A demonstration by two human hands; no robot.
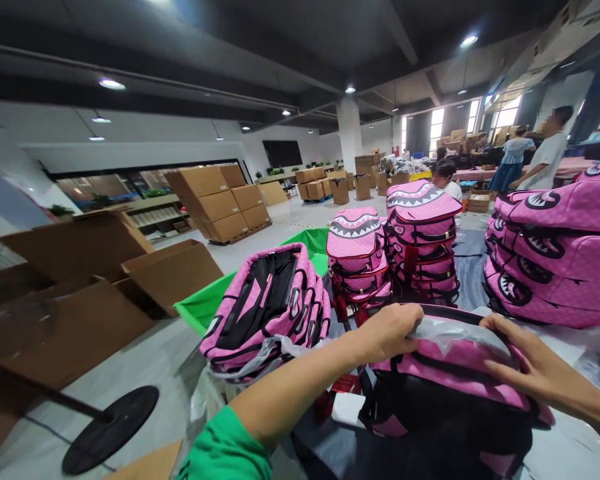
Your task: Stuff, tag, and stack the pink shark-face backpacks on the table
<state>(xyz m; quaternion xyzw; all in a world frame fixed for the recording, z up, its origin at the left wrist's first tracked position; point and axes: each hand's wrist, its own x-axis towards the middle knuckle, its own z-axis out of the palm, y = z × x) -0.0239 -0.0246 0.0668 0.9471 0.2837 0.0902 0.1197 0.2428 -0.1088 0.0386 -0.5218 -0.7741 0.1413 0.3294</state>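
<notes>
1. Two hands work on one pink-and-black backpack (445, 383), which lies at the near edge of the work surface, straight in front of the person and lowest in the view
2. Left hand (387, 333): fingers curled down and closed over the clear plastic film (453, 331) that lies across the top of the backpack; a green sleeve (225, 450) shows on this arm
3. Right hand (525, 363): flat, fingers spread and extended, palm resting on the pink top panel at the right end of the film; it grips nothing
4. Hands apart, one at each end of the backpack's top, with the film stretched between them
5. Left of the backpack, just beside it: a bagged bundle (267, 307) of similar pink backpacks, loose plastic hanging below it
6. Behind: two upright stacks (423, 233) of pink backpacks with a toothed-mouth print; a larger stack (555, 253) to the right, laid flat
7. Green bin (205, 303) sits behind the bundle; open cardboard boxes (80, 280) stand on the floor at far left, near a black round stand base (110, 430)
8. Background: stacked cartons (220, 200) and several other people (545, 157) at distant tables, well apart from the person's hands
</notes>
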